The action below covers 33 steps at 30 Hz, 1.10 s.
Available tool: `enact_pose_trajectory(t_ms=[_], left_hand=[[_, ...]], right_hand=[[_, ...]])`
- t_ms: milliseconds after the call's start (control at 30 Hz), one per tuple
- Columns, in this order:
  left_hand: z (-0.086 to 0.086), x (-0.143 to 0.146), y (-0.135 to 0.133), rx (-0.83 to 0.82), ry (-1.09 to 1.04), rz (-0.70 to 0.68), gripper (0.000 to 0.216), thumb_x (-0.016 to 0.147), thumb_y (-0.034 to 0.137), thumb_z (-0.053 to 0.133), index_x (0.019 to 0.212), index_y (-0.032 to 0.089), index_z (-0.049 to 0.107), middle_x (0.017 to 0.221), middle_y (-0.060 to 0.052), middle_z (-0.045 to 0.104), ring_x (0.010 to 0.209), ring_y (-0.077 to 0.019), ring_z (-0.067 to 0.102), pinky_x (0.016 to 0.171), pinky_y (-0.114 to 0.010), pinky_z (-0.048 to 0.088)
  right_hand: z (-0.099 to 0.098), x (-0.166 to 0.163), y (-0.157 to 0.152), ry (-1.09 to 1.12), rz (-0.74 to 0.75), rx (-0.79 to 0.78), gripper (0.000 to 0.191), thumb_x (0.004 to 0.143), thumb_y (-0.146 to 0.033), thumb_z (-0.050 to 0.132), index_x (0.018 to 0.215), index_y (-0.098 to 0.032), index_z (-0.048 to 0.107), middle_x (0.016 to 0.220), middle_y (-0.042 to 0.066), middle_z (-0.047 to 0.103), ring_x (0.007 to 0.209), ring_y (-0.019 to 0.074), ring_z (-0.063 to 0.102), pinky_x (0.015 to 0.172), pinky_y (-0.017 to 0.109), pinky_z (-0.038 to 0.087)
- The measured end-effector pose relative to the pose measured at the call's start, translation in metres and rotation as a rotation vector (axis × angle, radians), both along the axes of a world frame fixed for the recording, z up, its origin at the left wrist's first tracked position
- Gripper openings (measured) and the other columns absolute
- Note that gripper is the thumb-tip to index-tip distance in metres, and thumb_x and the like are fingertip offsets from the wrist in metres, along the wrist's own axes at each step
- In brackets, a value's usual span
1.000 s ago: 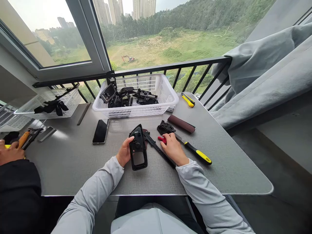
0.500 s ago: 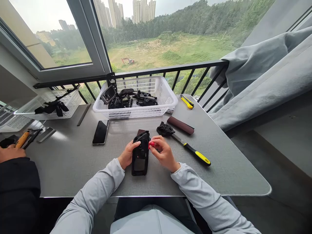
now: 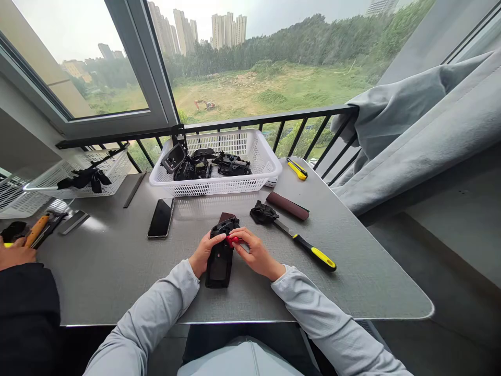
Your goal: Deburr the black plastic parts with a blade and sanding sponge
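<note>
Left hand point(image 3: 202, 253): gripped the left side of the black part point(image 3: 219, 267), thumb laid over its face.
Right hand point(image 3: 258, 253): pinched a red tool point(image 3: 234, 239) between thumb and fingertips; its tip was hidden.
Black part: lay in the lower centre of the frame, between the two hands, its open end toward the bottom edge; whether it touched the table point(image 3: 352, 295) could not be told.
Red tool: was at the part's upper right side.
Brown piece point(image 3: 226, 215): showed just above the part, near the centre.
Phone point(image 3: 160, 218): lay left of centre, screen dark.
White basket point(image 3: 219, 186): stood above centre, holding black pieces point(image 3: 233, 165).
Right of centre: a black cloth point(image 3: 263, 213) lay at the blade end of a yellow-black tool point(image 3: 315, 252), below a brown roll point(image 3: 287, 205).
Cutter point(image 3: 297, 169): lay at the basket's right.
Co-worker's hand point(image 3: 18, 255): was at the left edge, beside an orange handle point(image 3: 37, 230).
</note>
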<state>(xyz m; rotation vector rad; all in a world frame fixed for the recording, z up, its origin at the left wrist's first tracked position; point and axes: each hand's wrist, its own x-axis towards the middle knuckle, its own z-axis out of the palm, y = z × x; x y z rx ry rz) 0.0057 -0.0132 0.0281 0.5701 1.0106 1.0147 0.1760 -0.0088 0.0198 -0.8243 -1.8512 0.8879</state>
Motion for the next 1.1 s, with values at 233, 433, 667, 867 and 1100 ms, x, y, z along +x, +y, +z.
enact_pose_trajectory(t_ms=[233, 433, 667, 867, 1100], left_hand=[[0.010, 0.010, -0.003, 0.086, 0.102, 0.119, 0.045, 0.055, 0.032, 0.086, 0.089, 0.015, 0.062, 0.072, 0.000, 0.067, 0.057, -0.0118, 0.058, 0.054, -0.023, 0.043], [0.017, 0.023, -0.009, 0.145, 0.234, 0.247, 0.046, 0.053, 0.031, 0.087, 0.088, 0.015, 0.062, 0.072, 0.000, 0.067, 0.058, -0.0134, 0.058, 0.056, -0.025, 0.046], [0.022, 0.040, -0.010, 0.236, 0.251, 0.260, 0.042, 0.056, 0.025, 0.085, 0.091, 0.016, 0.063, 0.081, -0.001, 0.068, 0.070, -0.0144, 0.062, 0.069, -0.026, 0.048], [0.018, 0.066, -0.024, 0.345, 0.161, 0.148, 0.041, 0.063, 0.029, 0.082, 0.100, 0.018, 0.067, 0.098, -0.005, 0.071, 0.090, -0.0188, 0.064, 0.085, -0.029, 0.047], [0.029, 0.133, -0.056, 0.373, 0.033, -0.298, 0.040, 0.065, 0.037, 0.081, 0.098, 0.018, 0.071, 0.097, -0.005, 0.072, 0.087, -0.0207, 0.064, 0.081, -0.030, 0.048]], right_hand=[[-0.007, 0.001, 0.008, -0.031, -0.196, -0.047, 0.016, 0.092, -0.032, 0.048, 0.090, -0.021, 0.060, 0.091, 0.006, 0.063, 0.078, 0.0178, 0.063, 0.069, 0.031, 0.055], [-0.021, 0.014, 0.028, -0.108, -0.493, -0.087, 0.014, 0.085, -0.029, 0.049, 0.088, -0.020, 0.059, 0.091, 0.008, 0.057, 0.086, 0.0251, 0.059, 0.085, 0.046, 0.050], [-0.008, 0.007, 0.014, -0.044, -0.490, -0.005, 0.032, 0.087, -0.038, 0.051, 0.111, -0.020, 0.060, 0.118, 0.014, 0.058, 0.112, 0.0297, 0.056, 0.099, 0.051, 0.045], [-0.007, 0.005, -0.031, 0.040, -0.447, -0.061, 0.039, 0.095, -0.046, 0.040, 0.127, -0.028, 0.054, 0.123, 0.009, 0.062, 0.113, 0.0253, 0.061, 0.092, 0.039, 0.053], [-0.006, 0.076, -0.089, 0.273, -0.691, -0.196, 0.049, 0.093, -0.053, 0.043, 0.132, -0.023, 0.050, 0.123, 0.012, 0.060, 0.104, 0.0236, 0.065, 0.091, 0.039, 0.053]])
